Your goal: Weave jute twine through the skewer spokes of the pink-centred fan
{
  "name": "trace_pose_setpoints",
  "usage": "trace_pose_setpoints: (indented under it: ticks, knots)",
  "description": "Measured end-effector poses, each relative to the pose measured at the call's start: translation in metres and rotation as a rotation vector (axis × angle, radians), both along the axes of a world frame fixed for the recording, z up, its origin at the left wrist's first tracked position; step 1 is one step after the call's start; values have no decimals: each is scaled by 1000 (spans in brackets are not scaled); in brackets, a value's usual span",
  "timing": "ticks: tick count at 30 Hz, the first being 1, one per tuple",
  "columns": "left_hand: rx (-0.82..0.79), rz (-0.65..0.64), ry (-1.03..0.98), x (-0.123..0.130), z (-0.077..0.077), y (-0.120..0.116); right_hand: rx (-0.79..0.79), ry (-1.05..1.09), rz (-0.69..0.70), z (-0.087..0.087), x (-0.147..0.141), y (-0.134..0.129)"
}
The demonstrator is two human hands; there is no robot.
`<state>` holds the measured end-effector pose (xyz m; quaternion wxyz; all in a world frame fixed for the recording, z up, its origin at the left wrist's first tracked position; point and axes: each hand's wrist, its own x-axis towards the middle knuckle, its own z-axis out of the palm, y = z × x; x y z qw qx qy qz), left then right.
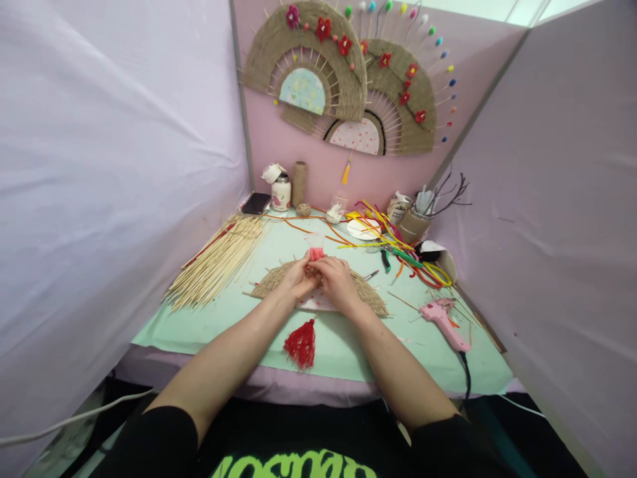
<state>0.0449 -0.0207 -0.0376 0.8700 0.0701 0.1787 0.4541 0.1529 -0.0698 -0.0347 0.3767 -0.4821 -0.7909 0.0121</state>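
Both hands meet over a twine-wrapped fan (371,299) that lies on the table. A small clear plastic bag with pinkish-red contents (316,253) sticks up between my fingers. My left hand (300,277) is closed around its lower left side. From the right, my right hand (336,277) curls its fingers over the same bag; the fingertips partly hide each other. Below the fan, toward the front edge, lies a red tassel (301,345).
Bamboo sticks (213,265) lie in a heap at left. Pipe cleaners (383,229) and green-handled pliers (405,257) lie at right, behind a pink glue gun (445,322) with its cord. Jars and a phone (256,204) line the back. Finished fans (318,60) hang on the wall.
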Motion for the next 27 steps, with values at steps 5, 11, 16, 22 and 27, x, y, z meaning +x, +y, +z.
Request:
trace_pose_setpoints:
  ticks: [5, 11, 16, 22, 27]
  knots:
    - [66, -11, 121, -2, 5, -6, 94, 344, -58, 7, 9, -1]
    - [192, -23, 493, 2, 3, -11, -156, 983, -144, 14, 33, 8]
    - [455, 36, 611, 6, -11, -7, -666, 1192, 63, 18, 49, 9]
    - [550, 54, 659, 4, -12, -6, -820, 1197, 175, 25, 55, 0]
    - [585, 63, 727, 1, -7, -8, -819, 1129, 149, 23, 52, -1]
